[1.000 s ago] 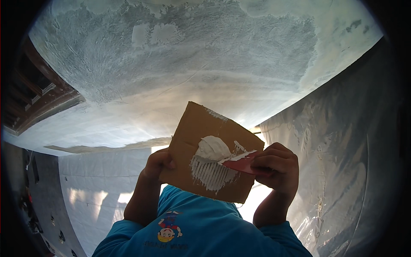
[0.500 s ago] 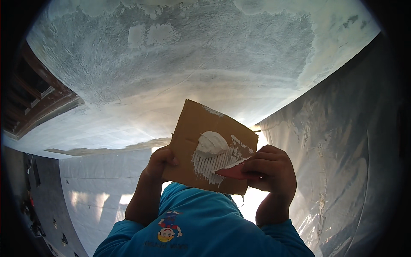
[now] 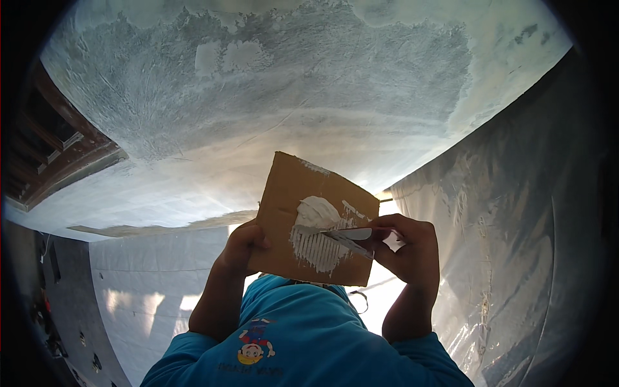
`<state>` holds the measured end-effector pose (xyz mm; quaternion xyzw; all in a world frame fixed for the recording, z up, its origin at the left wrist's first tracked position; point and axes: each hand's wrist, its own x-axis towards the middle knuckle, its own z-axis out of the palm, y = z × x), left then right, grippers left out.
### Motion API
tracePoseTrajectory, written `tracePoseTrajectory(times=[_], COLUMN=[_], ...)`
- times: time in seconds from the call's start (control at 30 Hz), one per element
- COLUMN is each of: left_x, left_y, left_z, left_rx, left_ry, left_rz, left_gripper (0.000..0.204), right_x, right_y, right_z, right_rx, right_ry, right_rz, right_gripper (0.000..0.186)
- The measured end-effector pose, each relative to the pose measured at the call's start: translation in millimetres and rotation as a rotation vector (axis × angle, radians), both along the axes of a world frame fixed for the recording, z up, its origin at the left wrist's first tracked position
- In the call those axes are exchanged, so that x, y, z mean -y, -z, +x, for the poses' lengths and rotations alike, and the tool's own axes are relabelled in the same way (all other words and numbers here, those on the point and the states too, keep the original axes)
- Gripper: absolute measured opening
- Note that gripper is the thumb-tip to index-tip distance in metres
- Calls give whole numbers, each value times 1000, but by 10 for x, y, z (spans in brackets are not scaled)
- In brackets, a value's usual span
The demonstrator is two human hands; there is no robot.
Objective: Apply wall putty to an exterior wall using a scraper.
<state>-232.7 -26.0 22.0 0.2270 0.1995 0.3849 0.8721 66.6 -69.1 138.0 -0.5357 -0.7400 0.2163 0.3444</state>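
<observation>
My left hand [image 3: 242, 248] grips the left edge of a brown cardboard square [image 3: 277, 193], held up in front of my blue shirt [image 3: 284, 348]. On the board lies a mound of white paste [image 3: 316, 209], with a ridged smear below it. My right hand [image 3: 406, 251], at the board's right side, is closed on a scraper [image 3: 354, 234] with paste on its blade; its tip touches the paste, and part of it is hidden by my fingers.
A patchy grey-white plastered surface [image 3: 290, 77] spans the top. A brown framed window [image 3: 71, 142] is at left. Pale sheeting [image 3: 490, 271] hangs at right and behind my shirt [image 3: 142, 271]. Small dark items [image 3: 55, 329] lie at the far left.
My right hand has turned the scraper, so its red face is mostly hidden and the blade points left into the paste. The board has shifted slightly up and left.
</observation>
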Motion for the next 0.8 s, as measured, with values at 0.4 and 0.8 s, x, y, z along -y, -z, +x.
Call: tracePoseTrajectory(times=[0.4,0.8], left_x=[-24,-1], left_y=[270,386], left_z=[8,-281], left_rx=[-37,-24], left_ry=[-19,-49], left_rz=[-113,-121], left_gripper=[64,69], right_x=[3,-88], right_y=[197,672], right_z=[-51,-269], right_rx=[-570,-1365], right_ry=[169,181], right_rz=[-408,-500], right_gripper=[22,47])
